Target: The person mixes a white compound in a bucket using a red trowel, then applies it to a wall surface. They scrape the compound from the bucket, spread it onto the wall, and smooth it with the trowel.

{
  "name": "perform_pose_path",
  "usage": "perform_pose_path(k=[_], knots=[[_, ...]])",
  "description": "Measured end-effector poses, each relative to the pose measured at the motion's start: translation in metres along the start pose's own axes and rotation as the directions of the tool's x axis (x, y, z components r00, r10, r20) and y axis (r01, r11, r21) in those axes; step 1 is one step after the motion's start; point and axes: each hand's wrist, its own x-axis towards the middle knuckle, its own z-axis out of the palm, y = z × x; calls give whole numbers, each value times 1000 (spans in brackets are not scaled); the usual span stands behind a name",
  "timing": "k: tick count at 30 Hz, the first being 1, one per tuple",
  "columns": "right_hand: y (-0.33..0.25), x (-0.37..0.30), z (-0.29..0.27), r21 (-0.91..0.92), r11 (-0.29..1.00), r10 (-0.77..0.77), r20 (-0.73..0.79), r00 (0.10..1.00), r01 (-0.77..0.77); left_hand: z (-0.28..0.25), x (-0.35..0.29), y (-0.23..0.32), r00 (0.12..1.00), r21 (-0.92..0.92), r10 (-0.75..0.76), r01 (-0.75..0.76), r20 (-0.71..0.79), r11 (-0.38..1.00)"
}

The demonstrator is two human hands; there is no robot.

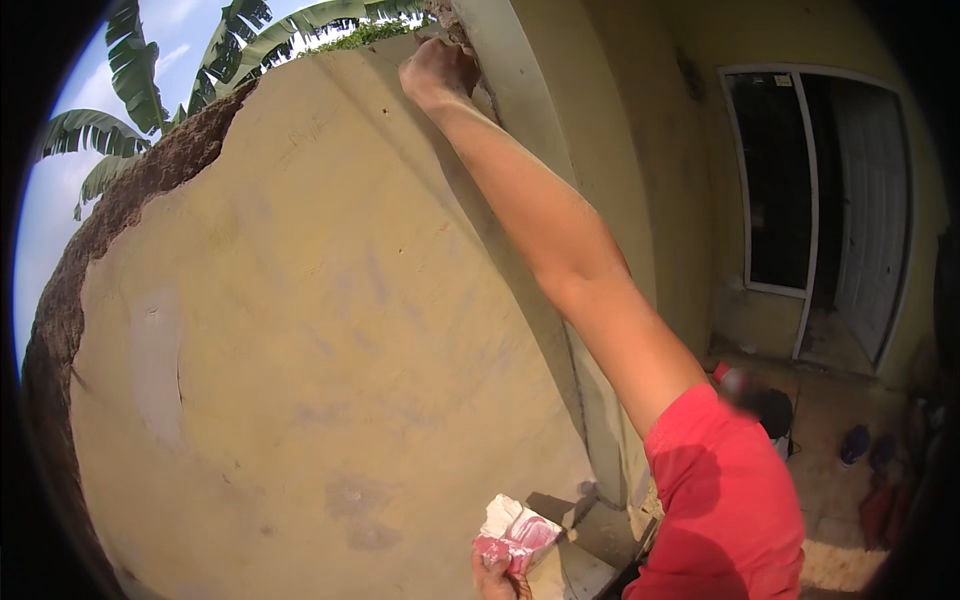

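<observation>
A sunlit yellow plastered wall (300, 330) with broken top edge, palm leaves (130, 60), white-framed doorway (815, 210).

A crumpled pink-and-white packet (518, 538) sits clutched in the left hand (497, 575), bottom centre.

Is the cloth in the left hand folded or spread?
Bunched. The pink-and-white cloth sits crumpled in the left hand, low by the yellow wall.
</observation>
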Motion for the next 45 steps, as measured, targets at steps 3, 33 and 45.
perform_pose_path(k=[3,33,45], knots=[[-37,-36,-22,132,980,-160,93,983,147,-29,-2,10,994,-70,39,-32,101,997],[20,40,-12,25,997,-73,-48,996,74,43,-15,21,991,19,113,-115,76,993],[73,-204,-230,610,792,-350,486,801,-25,95,-47,46,958,97,206,-228,200,969]])
